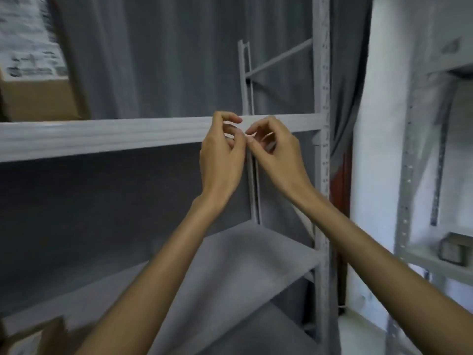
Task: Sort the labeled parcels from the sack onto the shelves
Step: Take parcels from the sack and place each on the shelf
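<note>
Both hands up at shelf edge (128,135), fingertips meeting: left hand (221,160) and right hand (275,152) seem to pinch something tiny, can't tell what. Labeled box (35,80) on the shelf at 10 o'clock: stiff cardboard, probably light; grip its sides.

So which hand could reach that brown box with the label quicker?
Probably the left hand: the labelled brown cardboard box sits far left on the grey metal shelf; the right hand is further away.

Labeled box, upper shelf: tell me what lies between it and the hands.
Head view: only bare shelf edge runs from the labeled box to the left hand; nothing stands there.
</note>
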